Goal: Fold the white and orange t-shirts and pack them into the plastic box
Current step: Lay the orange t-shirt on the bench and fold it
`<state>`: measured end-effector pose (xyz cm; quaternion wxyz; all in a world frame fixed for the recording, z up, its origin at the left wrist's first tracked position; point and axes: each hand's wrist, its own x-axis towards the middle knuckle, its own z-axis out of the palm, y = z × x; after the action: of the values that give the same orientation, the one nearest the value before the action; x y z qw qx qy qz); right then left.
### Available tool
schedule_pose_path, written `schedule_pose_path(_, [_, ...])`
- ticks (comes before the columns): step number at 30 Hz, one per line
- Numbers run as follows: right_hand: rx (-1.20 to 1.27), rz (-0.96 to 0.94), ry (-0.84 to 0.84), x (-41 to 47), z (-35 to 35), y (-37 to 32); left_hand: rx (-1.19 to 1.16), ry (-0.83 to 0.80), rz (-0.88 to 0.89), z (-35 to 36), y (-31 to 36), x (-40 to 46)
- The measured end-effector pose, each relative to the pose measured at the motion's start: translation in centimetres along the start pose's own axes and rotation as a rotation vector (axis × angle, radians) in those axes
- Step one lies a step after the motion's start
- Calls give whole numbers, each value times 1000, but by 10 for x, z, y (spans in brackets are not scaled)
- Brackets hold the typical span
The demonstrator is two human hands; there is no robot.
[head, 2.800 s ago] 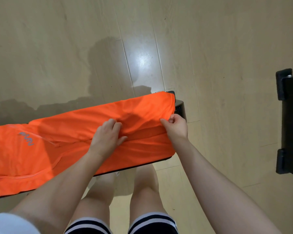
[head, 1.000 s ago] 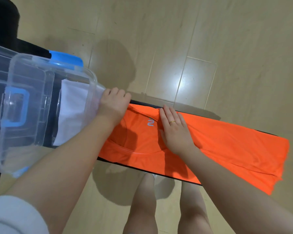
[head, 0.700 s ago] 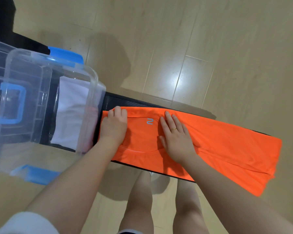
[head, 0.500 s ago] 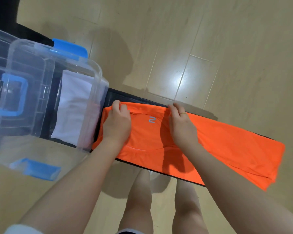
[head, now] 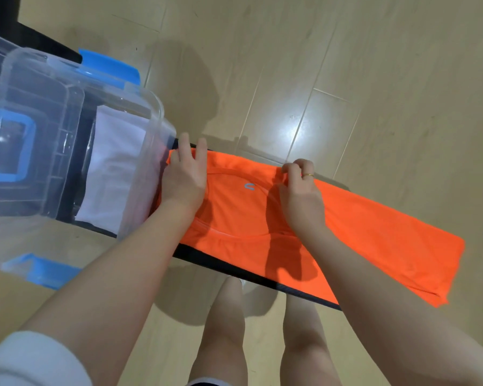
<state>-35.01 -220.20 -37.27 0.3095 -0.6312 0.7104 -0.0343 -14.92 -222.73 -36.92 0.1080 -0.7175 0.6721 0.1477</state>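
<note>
Floor [head: 346, 65] of pale wood, partly under arms and legs. Clear box [head: 67, 151] on the left, cut off by the frame edge, blue latches blurred through the plastic. White shirt [head: 115, 174] folded inside, seen only through the wall. Orange shirt [head: 360, 235] in a long strip along a dark bench [head: 234, 264], mostly covered. Left hand [head: 183, 181] flat on the collar end, fingers slightly apart. Right hand [head: 301, 196] pinching the far edge, fingertips curled and hidden in cloth.

A: What is the person wearing?
B: A white short sleeve [head: 25, 358] shows above the bare left forearm. The right hand [head: 301, 199] has a thin gold ring [head: 308, 175].
A: And the legs?
B: Bare below the hands.
</note>
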Motion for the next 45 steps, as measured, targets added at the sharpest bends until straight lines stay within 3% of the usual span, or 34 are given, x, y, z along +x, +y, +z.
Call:
schedule_pose_path(3, [-99,-38,-61,-25,5,13,13,162,171,21,-3,-11])
schedule_pose_path(6, [-317,-108,-82,-46,9,30,132,123,289,31,-5,-22])
schedule_pose_path(10, [-517,-115,-33,-48,12,29,140,136,307,27,-7,-15])
schedule_pose_path(17, [-410,-248,55,-60,-3,27,95,75,364,2,-11,-7])
schedule_pose_path(20, [-396,-275,-118,-76,-8,23,175,73,382,-6,-13,-12])
schedule_pose_path(23, [-299,-176,-310,-79,-2,22,228,1,371,2,-12,-22])
schedule_pose_path(27, [-197,-217,-56,-71,4,25,88,51,401,19,18,-31])
schedule_pose_path(29, [-161,-227,-25,-63,16,31,-58,80,573,38,45,-38])
schedule_pose_path(31, [-202,-216,-38,-56,29,40,-39,30,634,54,65,-43])
schedule_pose_path(35, [-369,-189,-92,-55,32,83,46,-22,404,81,71,-43])
schedule_pose_path(39, [-423,-33,-108,-73,10,142,86,-66,354,79,78,-45])
schedule_pose_path(42, [-384,105,-156,-89,-12,167,83,-110,265,70,89,-49])
schedule_pose_path(45, [-252,68,-157,-109,-31,178,66,-73,307,60,117,-69])
